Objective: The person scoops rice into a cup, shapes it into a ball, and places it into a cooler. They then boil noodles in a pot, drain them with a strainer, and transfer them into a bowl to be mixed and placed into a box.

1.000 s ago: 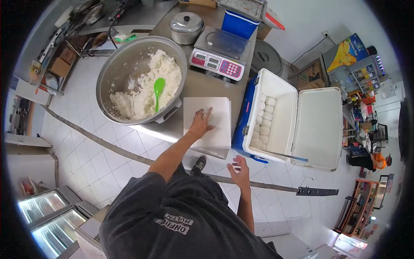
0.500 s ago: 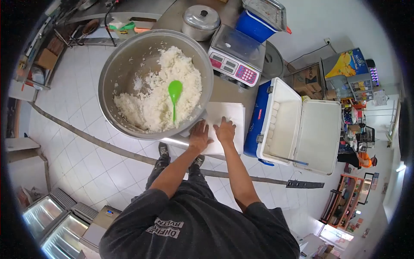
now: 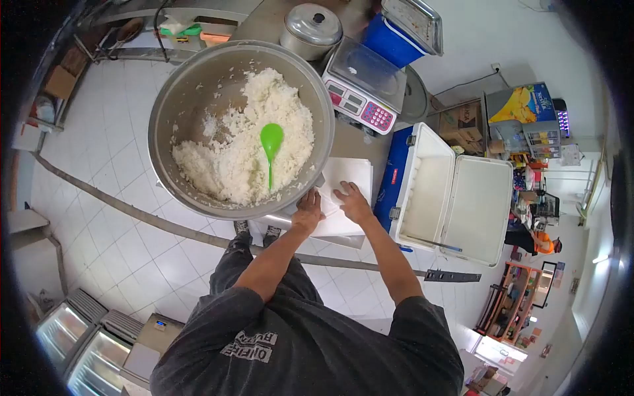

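Observation:
A stack of white paper sheets (image 3: 350, 170) lies on the metal table, beside a big metal pot (image 3: 162, 125). My left hand (image 3: 308, 210) rests at the stack's left edge, close to the pot's rim, with its fingers slightly bent and the thumb apart. On the sheets, my right hand (image 3: 354, 203) has its fingers apart and lightly bent, touching the paper. Whether either hand pinches a sheet edge is hard to see. White cooked rice (image 3: 231, 165) partly fills the pot, and a green spoon (image 3: 271, 140) lies on top of it.
Behind the paper stands a digital scale (image 3: 363, 99), with a lidded pot (image 3: 310, 30) and a blue container (image 3: 389, 43) nearby. To the right is an open blue-and-white cooler (image 3: 426, 185). A person in orange (image 3: 543, 243) is far right.
The right fingers have drawn in and bent over the paper. My left hand's fingers are closer together at the paper's left edge. The view has shifted slightly.

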### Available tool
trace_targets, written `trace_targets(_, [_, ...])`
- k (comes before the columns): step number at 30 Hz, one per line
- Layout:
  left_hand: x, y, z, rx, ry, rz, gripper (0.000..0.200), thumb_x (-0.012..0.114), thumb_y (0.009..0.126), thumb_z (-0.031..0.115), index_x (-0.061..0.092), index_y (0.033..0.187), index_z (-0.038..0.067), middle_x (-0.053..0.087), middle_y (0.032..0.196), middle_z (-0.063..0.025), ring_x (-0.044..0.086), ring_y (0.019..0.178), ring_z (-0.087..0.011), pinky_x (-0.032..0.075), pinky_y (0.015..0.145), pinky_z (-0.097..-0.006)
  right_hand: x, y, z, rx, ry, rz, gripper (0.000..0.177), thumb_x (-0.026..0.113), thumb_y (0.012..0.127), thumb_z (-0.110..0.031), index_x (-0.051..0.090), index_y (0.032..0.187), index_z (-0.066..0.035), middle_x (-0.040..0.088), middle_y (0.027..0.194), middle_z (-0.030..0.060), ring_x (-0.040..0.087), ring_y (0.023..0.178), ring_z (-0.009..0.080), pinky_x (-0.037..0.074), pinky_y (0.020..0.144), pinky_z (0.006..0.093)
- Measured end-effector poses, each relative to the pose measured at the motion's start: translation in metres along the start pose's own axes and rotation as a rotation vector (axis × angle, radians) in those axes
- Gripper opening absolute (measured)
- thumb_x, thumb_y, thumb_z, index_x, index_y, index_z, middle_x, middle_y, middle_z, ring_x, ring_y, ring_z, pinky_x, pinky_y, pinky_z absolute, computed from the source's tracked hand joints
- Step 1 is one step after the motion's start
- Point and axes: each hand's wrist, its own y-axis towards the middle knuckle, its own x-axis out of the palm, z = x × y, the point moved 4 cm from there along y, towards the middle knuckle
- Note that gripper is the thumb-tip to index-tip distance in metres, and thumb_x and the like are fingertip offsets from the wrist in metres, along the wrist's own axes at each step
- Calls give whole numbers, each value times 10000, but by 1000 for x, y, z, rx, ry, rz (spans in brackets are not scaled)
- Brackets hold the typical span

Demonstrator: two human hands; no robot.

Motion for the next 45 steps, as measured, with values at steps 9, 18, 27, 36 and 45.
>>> trace_targets(9, [-9,-3,1,55,157,-16,934,750,743,477,352,1429,-18,281,1532,-197,247,1429,-342,249,1156,-447,-19,-16,0,10,263,91,626,768,724,-130,571,1319,-136,440,1423,169,403,1301,370,370,1101,423])
trace_targets(18, [-13,-6,6,40,144,-91,848,691,821,463,351,1443,-1,239,1548,-203,221,1442,-344,229,1163,-464,-60,-41,8,-7,331,215,639,768,740,-145,531,1332,-103,497,1342,201,480,1221,379,410,1054,423])
trace_targets(27, [-106,-65,23,-175,-1328,-441,794,577,915,544,341,1445,2,462,1412,-191,474,1292,-304,385,1077,-406,-129,-104,0,76,1295,94,623,826,733,-121,527,1275,-54,569,1110,95,560,1111,218,479,937,341])
trace_targets(36, [-200,-158,-13,-313,-1975,-450,668,499,980,473,364,1431,-1,524,1326,-147,559,1181,-273,473,996,-428,-215,14,-164,-318,867,99,315,720,847,-261,668,1047,-24,654,1034,158,656,949,278,524,798,381])
trace_targets(45, [-250,-235,-152,-528,-2613,358,642,441,970,566,490,1331,37,563,1298,-160,538,1216,-328,422,1042,-556,-116,201,-185,160,22,-60,174,680,717,-82,667,867,4,688,915,230,680,897,381,554,792,430])
